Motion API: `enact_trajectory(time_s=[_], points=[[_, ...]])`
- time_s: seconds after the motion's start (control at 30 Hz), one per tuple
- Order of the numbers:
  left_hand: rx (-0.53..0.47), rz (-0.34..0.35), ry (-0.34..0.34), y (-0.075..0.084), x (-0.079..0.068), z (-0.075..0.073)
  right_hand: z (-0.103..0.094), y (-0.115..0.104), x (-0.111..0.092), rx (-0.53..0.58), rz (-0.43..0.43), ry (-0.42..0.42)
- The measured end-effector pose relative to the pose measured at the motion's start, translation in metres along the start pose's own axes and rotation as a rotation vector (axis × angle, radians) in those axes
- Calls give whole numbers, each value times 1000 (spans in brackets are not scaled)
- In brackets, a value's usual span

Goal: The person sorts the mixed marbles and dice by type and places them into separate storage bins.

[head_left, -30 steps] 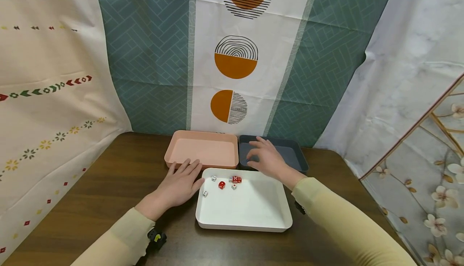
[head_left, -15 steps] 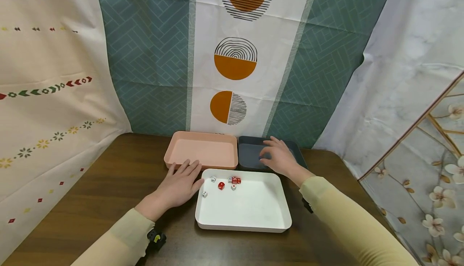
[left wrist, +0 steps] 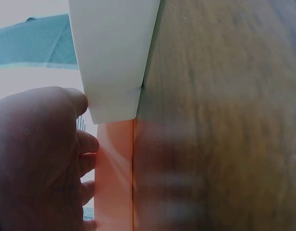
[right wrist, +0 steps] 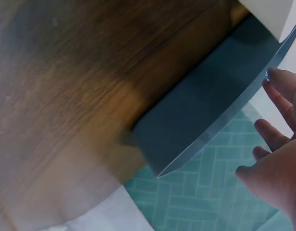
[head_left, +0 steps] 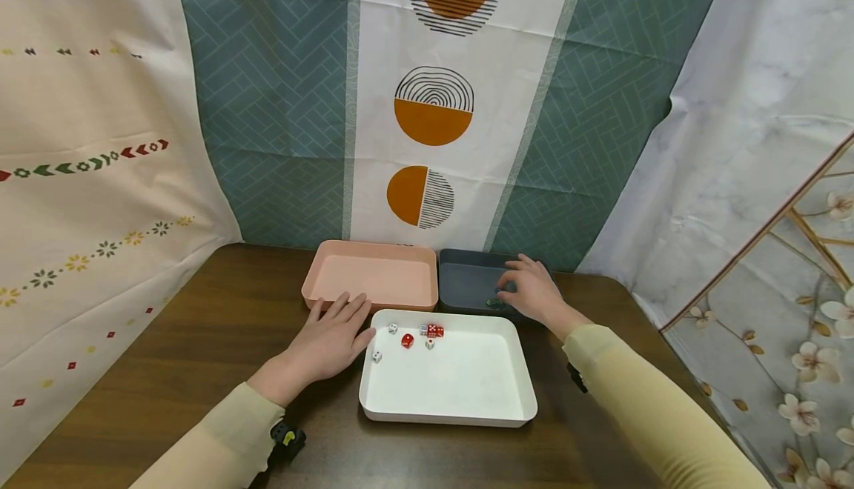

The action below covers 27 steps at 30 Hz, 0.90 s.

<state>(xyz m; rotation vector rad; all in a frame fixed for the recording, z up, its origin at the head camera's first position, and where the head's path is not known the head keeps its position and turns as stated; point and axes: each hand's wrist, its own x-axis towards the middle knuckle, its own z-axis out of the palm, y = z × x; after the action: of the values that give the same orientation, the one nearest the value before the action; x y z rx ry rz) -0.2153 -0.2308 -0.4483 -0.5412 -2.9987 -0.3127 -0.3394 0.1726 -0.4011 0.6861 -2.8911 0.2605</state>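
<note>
My right hand (head_left: pixel 534 293) is over the right part of the dark blue tray (head_left: pixel 460 263), pinching a small blue die (right wrist: pixel 267 75) between thumb and forefinger; the fingers largely hide it. Just below those fingertips, small dark green dice (head_left: pixel 495 303) lie in the same tray. My left hand (head_left: pixel 327 344) is spread with straight fingers. Its fingertips are at the front rim of the pink tray (head_left: pixel 312 281), and its thumb is by the corner of the white tray (head_left: pixel 460 418). Several red dice (head_left: pixel 408 341) and white dice (head_left: pixel 377 356) lie in the white tray's left and back part.
The pink and dark blue trays stand side by side at the back of the brown wooden table (head_left: pixel 180 370), with the white tray in front. Patterned cloths (head_left: pixel 287 104) hang behind the table and at both sides.
My right hand has moved right across the dark blue tray, uncovering the green dice in it. My left hand and the dice in the white tray have stayed put.
</note>
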Motion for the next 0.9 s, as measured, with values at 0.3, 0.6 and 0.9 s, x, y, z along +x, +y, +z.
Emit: enact_trajectory(time_s=[0.3, 0.6, 0.9], points=[[9, -4, -3, 0, 1, 0, 1, 10, -4, -28, 20, 10], [6, -4, -8, 1, 1, -1, 4, 20, -6, -69, 37, -10], [8, -8, -8, 1, 1, -2, 7, 23, -7, -71, 49, -16]])
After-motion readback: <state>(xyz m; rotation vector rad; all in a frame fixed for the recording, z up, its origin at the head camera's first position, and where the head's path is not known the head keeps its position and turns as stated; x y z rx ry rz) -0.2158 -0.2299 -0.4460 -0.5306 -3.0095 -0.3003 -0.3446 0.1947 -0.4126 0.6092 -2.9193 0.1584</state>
